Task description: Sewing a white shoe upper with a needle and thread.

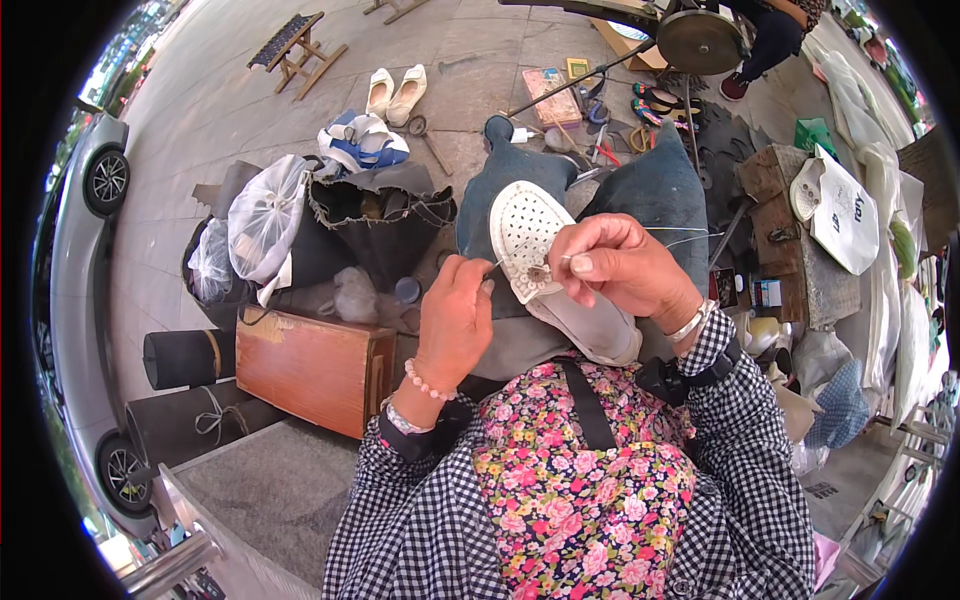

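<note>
A white shoe (pixel 528 228) with a perforated toe and a beaded ornament rests across my lap, its sole side turned away. My right hand (pixel 625 262) is closed in a pinch over the ornament, holding white thread (pixel 672 231). The thread's strands run off to the right across my blue-covered knee. To the left of the shoe, my left hand (pixel 455 318) is closed with its fingertips beside the shoe's edge. Between them the end of a thin dark tool (pixel 493 268) shows; most of it is hidden by the fingers.
A wooden box (pixel 305 370) and a black bag (pixel 375 235) stand left. Ahead lie white shoes (pixel 397 95), scissors (pixel 640 139) and other hand tools. A machine wheel (pixel 700 42) stands beyond them. At right is a wooden chest (pixel 785 215); a person (pixel 780 30) sits at the back.
</note>
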### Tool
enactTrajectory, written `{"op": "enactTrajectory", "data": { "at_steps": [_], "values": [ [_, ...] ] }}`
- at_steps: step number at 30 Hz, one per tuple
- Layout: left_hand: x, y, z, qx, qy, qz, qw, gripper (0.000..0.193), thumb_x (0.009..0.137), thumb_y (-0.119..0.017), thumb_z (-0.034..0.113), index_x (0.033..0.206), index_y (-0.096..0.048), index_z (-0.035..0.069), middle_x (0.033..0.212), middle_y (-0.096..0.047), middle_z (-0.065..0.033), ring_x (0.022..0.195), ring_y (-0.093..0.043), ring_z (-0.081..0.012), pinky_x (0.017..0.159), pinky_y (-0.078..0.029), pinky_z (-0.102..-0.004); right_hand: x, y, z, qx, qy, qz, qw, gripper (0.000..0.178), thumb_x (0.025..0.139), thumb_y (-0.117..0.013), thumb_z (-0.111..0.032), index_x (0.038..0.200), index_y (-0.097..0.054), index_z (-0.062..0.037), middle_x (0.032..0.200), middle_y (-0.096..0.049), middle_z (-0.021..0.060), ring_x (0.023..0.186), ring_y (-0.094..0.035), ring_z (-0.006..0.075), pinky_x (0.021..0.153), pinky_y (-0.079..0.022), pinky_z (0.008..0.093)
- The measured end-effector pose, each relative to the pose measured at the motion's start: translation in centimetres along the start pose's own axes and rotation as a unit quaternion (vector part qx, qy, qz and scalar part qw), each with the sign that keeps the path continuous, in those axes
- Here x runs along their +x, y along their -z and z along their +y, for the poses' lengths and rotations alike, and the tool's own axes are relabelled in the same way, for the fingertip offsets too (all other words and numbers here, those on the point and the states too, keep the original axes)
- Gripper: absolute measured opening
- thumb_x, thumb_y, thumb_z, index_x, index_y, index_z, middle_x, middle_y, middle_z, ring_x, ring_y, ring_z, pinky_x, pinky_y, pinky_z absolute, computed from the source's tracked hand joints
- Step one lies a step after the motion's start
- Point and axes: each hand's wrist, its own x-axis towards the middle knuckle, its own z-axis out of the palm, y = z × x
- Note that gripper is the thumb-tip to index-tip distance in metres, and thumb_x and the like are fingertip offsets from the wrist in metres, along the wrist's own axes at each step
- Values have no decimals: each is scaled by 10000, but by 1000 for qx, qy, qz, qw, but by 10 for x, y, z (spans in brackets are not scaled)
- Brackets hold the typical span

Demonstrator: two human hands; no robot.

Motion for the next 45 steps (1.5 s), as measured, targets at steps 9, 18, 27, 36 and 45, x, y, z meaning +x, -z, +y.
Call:
{"op": "enactTrajectory", "data": {
  "at_steps": [9, 18, 27, 36, 45],
  "values": [
    [8, -8, -10, -117, -44, 38, 991, 125, 814, -541, 23, 937, -560, 5, 817, -572, -158, 747, -572, -360, 630, -451, -388, 29, -8, 7, -272, -105, 220, 931, 130, 847, -567, -57, 922, -617, 35, 723, -602, 22, 525, -520, 44, 370, -393, 176],
    [10, -2, -11, -44, -48, 7, 998, 100, 810, -550, 47, 906, -577, 32, 795, -576, -144, 717, -572, -359, 596, -450, -400, 33, -9, 8, -351, -145, 176, 908, 126, 797, -580, -70, 902, -598, -2, 664, -585, 6, 487, -524, 47, 376, -401, 193],
    [13, -6, -13, -141, -13, -7, 990, 56, 833, -554, 48, 828, -545, -6, 717, -564, -143, 632, -563, -291, 557, -426, -349, 31, -15, -2, -414, -172, 178, 876, 98, 758, -553, -63, 845, -578, -24, 628, -551, -9, 444, -468, 34, 367, -399, 202],
    [19, -5, -34, -124, 34, -38, 991, 213, 820, -640, 124, 693, -536, -12, 573, -507, -43, 528, -411, -68, 479, -344, -242, 30, -2, 4, -298, -167, 183, 922, 94, 760, -592, -52, 837, -584, 2, 665, -577, 33, 479, -516, 69, 373, -424, 215],
    [0, 12, -38, -126, -39, -66, 989, 184, 808, -618, 78, 968, -605, -12, 835, -622, -130, 734, -590, -178, 667, -461, -275, 34, -6, -8, -573, 86, 196, 791, 185, 733, -678, -142, 854, -623, -13, 874, -630, 104, 717, -618, 224, 609, -500, 336]
  ]
}}
